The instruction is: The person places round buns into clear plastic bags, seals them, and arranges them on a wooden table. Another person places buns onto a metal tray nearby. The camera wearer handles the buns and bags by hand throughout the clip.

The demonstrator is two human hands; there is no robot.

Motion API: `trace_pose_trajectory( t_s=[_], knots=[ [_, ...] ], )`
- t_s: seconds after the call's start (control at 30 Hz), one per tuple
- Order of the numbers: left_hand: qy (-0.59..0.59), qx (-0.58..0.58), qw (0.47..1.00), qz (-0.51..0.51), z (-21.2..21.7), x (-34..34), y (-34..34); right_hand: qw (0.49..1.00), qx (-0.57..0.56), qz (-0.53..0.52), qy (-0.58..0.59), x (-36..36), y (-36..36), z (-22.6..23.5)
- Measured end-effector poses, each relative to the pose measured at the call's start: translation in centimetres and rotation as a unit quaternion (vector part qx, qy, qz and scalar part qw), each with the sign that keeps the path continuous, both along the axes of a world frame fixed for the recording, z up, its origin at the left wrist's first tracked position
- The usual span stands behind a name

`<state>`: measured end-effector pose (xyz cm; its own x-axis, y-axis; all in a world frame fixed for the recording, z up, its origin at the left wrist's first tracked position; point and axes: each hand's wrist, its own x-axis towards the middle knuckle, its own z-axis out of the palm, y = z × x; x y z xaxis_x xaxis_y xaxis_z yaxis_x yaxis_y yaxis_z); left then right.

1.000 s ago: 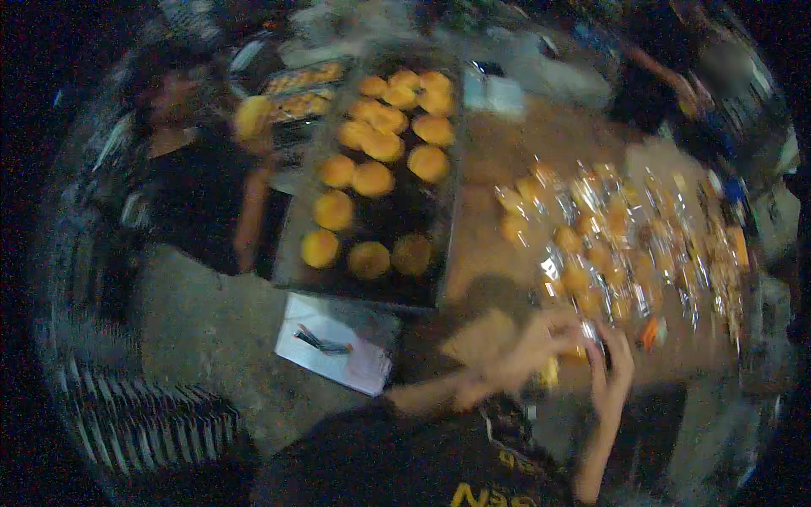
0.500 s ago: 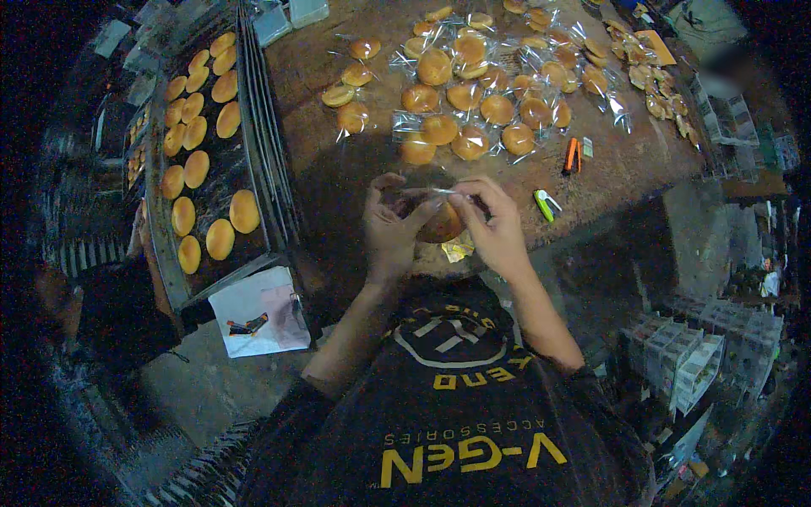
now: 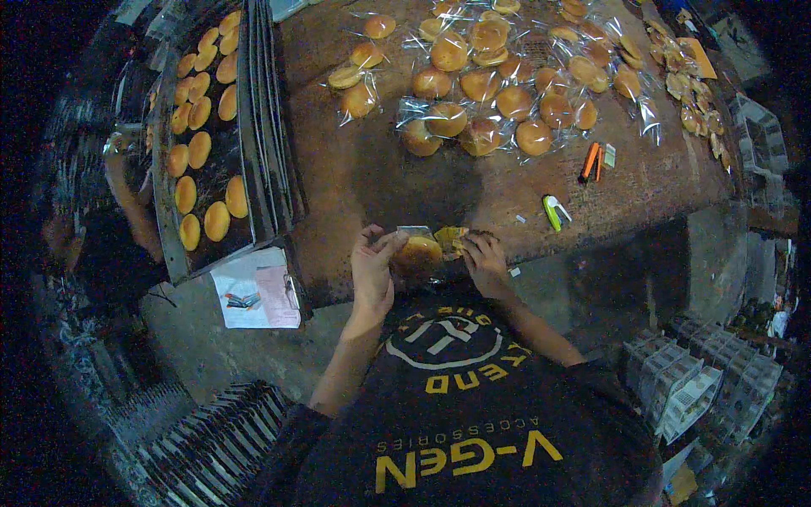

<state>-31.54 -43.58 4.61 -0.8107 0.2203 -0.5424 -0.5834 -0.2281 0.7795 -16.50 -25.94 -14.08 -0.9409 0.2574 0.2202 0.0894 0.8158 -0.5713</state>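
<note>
A round golden bun (image 3: 420,253) in a clear plastic bag is close to the table's front edge. My left hand (image 3: 374,266) pinches the bag's upper end between thumb and fingers, with the bun hanging just right of it. The closed fingers of my right hand (image 3: 485,260) grip a small yellow paper label (image 3: 453,240) at the bun's right side. Whether the label touches the bag is unclear. Right of my hands lies a green and white stapler (image 3: 555,213), and past it an orange tool (image 3: 590,163), perhaps another stapler.
Several bagged buns (image 3: 514,101) crowd the far side of the brown table (image 3: 329,186). Unwrapped buns lie on a dark tray (image 3: 215,160) stacked at the left. A white paper sheet (image 3: 241,287) sits by the tray's near corner. Another person's arm (image 3: 131,203) shows far left.
My right hand has left the bag's mouth and taken hold of the yellow label. My left hand still holds the bagged bun, now nearer to me. The camera's view has shifted.
</note>
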Motion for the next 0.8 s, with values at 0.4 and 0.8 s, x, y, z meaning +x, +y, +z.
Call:
trace_pose_trajectory(
  t_s=[0.4, 0.8],
  knots=[
    [-0.033, 0.025, 0.993, -0.110, -3.0, -1.3, -4.6, 0.959, -0.180, -0.216, 0.020, -5.1, -2.4, 7.1],
    [-0.027, 0.035, 0.981, -0.187, -3.9, -2.5, -8.5, 0.949, -0.284, -0.134, -0.033, -7.7, -12.5, 19.7]
  ],
)
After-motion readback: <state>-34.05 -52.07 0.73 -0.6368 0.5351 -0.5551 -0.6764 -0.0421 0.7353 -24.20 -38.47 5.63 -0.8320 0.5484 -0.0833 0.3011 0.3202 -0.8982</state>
